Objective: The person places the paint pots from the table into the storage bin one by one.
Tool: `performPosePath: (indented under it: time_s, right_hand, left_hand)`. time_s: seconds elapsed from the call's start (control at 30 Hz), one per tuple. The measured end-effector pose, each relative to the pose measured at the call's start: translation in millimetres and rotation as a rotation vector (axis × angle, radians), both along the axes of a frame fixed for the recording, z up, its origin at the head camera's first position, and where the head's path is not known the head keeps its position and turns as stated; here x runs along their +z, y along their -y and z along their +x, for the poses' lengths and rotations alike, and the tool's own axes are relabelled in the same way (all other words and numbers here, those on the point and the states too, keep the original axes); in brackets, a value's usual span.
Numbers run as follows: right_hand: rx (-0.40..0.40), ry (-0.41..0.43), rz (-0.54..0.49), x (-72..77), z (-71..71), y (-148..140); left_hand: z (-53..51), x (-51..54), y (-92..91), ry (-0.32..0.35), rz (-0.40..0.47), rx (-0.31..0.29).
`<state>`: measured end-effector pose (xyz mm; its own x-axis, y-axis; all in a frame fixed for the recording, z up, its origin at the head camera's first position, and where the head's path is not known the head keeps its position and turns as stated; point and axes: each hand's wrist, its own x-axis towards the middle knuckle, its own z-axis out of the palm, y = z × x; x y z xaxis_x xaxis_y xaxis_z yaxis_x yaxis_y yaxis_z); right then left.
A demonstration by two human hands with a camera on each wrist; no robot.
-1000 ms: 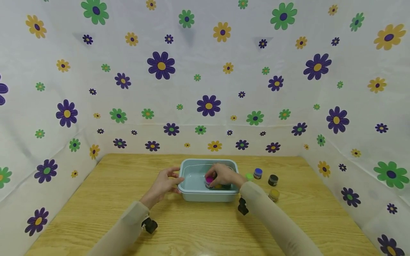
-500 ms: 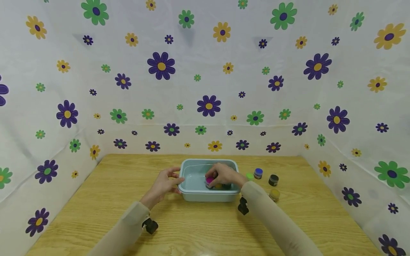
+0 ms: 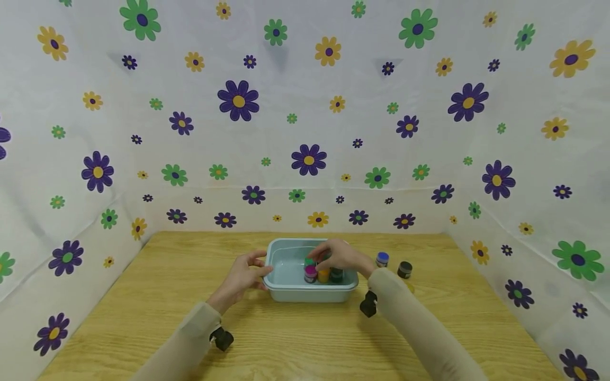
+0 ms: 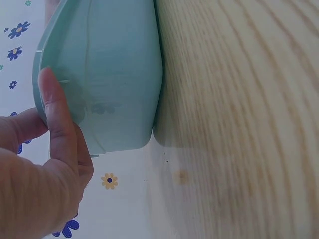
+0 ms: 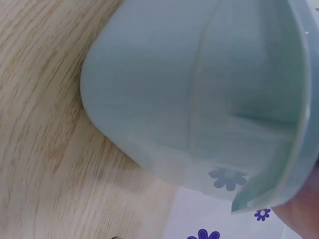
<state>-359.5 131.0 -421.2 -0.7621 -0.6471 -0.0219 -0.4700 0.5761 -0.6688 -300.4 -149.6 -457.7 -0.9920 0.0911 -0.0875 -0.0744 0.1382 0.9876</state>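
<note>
Left hand (image 3: 249,271): thumb and fingers pinch the near-left rim of the pale blue plastic tub (image 3: 310,295), which sits on the worktop (image 3: 286,338). Right hand (image 3: 339,255): inside the tub, fingertips at the green jar (image 3: 309,262); cannot tell whether its grip pinches the jar or only touches it, as the tub wall blocks the right wrist view. Green jar is just behind the magenta-lidded jar (image 3: 311,274); orange jar (image 3: 323,275) and dark green jar (image 3: 336,275) stand to the right of the latter. Outside, right: blue-lidded jar (image 3: 382,259), black-lidded jar (image 3: 404,269).

Risks (judged): green jar could tip if let go off-level; knuckles could knock neighbouring jars on withdrawal; sleeve could brush the black-lidded jar; a slack left grip might let the tub slide.
</note>
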Motion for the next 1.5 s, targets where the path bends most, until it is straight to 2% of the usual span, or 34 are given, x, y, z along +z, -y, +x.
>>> performPosePath:
  time_s: [0.37,0.53,0.8,1.0,1.3,1.5]
  right_hand:
    - [-0.005,0.111,-0.180,4.8,6.0,-22.6]
    - [-0.058,0.122,-0.222,10.2,10.6,-38.2]
    - [-0.067,0.051,-0.312,15.8,9.9,-65.8]
    - [-0.154,0.003,-0.279,17.7,7.0,-88.4]
    - [-0.242,0.045,-0.222,4.3,2.3,-112.2]
    - [-0.304,0.057,-0.135,-5.1,4.4,-119.3]
  left_hand:
    - [-1.7,-1.3,1.2,0.008,0.010,0.008]
    - [-0.7,-0.7,1.0,0.006,0.015,-0.003]
    - [1.3,-0.8,0.4,0.004,0.012,0.000]
    - [1.0,-2.0,0.4,-0.009,0.009,-0.001]
    - [-3.6,-5.6,1.1,0.003,-0.004,-0.007]
    - [0.0,-0.6,0.5,-0.006,-0.004,-0.013]
